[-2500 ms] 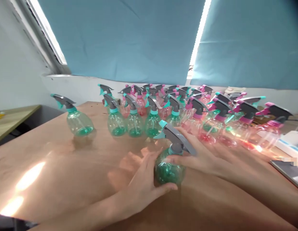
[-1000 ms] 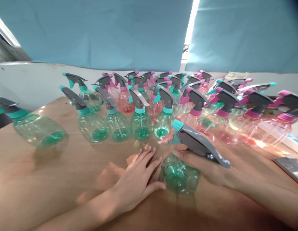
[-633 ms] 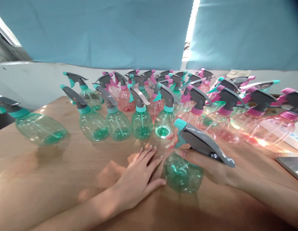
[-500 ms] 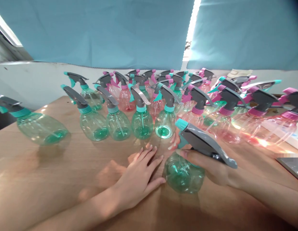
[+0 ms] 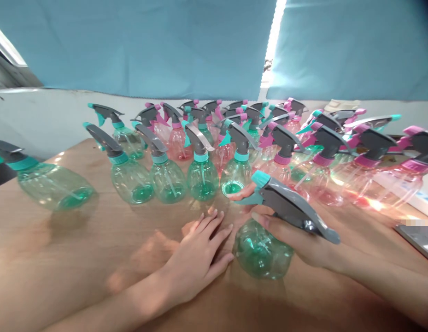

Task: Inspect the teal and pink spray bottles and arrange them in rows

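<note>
My right hand (image 5: 293, 235) is closed around the neck of a green spray bottle (image 5: 262, 253), with a finger at its turquoise trigger (image 5: 250, 198). This bottle has a grey and turquoise spray head and leans toward me, its nozzle pointing left and away. My left hand (image 5: 200, 246) lies flat on the wooden table (image 5: 106, 244), fingers stretched out, holding nothing. Its thumb is close to the held bottle's left side. Just beyond the hands stands a row of green spray bottles, among them one (image 5: 202, 177) straight ahead of my left fingertips.
Many more spray bottles, green and pink, crowd the back and right, including a pink one (image 5: 326, 184). Another green bottle (image 5: 55, 184) is at far left. A flat grey object (image 5: 416, 240) lies at the right edge. Behind hangs a blue cloth (image 5: 158, 46).
The held bottle's trigger now stands forward, away from the neck, and my right finger has moved out with it. My left hand stays flat in place. The view has shifted slightly.
</note>
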Demonstrator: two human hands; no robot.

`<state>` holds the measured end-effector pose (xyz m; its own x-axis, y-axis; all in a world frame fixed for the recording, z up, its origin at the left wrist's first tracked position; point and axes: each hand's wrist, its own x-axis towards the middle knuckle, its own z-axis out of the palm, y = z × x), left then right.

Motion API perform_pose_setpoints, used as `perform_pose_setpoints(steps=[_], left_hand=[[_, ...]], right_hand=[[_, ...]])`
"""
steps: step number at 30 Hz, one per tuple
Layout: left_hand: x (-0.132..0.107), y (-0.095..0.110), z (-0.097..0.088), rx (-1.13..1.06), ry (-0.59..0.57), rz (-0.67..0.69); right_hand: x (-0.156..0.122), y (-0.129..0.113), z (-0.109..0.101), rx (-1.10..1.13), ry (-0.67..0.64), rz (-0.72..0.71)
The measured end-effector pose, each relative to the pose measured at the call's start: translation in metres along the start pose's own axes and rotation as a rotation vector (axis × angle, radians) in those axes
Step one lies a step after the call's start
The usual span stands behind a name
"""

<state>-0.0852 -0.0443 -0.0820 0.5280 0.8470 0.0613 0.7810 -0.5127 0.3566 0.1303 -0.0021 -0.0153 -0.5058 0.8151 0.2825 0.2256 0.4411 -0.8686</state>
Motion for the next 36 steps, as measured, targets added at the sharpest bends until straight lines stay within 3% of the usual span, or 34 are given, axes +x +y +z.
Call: perform_pose_setpoints(steps=[12,36], left_hand=[[0.0006,0.0003,-0.0002,0.032,-0.017,0.002],[0.0017,0.0021,-0.0018,0.083,-0.027,0.000]], right_hand=[[-0.0014,0.0083,-0.0025,0.092,-0.014,0.071],[-0.0016,0.0010,0.0005,0.069,-0.015,0.015]])
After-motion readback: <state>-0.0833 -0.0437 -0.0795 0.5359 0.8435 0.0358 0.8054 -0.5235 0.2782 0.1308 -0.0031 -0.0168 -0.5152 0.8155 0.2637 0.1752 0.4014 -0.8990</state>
